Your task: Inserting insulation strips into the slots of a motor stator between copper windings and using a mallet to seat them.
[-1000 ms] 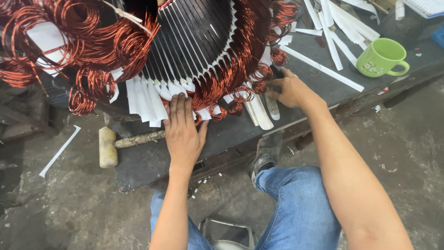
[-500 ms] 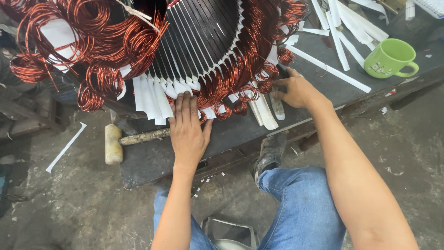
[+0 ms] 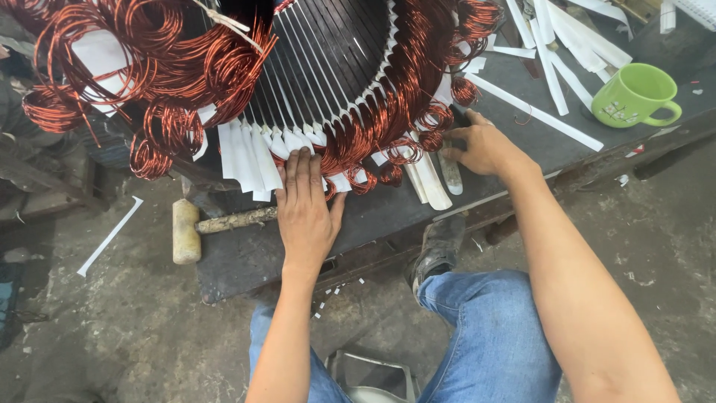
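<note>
- The left hand [image 3: 306, 216] lies flat, fingers together, pressed on the white insulation strips [image 3: 250, 160] at the lower rim of the motor stator [image 3: 328, 67], gripping nothing.
- The right hand [image 3: 485, 149] curls against the copper coil loops [image 3: 418, 138]; what it pinches I cannot tell.
- The stator stands on the dark workbench [image 3: 388, 216], its slots lined white and copper windings [image 3: 164, 75] bulging left.
- The bench edge runs just beneath the left wrist; a mallet [image 3: 209, 227] lies left, a green mug [image 3: 634, 93] far right.
- Compared with 0.5 s ago, both hands keep their places.

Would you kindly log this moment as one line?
left hand: flat on copper windings | right hand: at coil edge | mallet: on table
</note>
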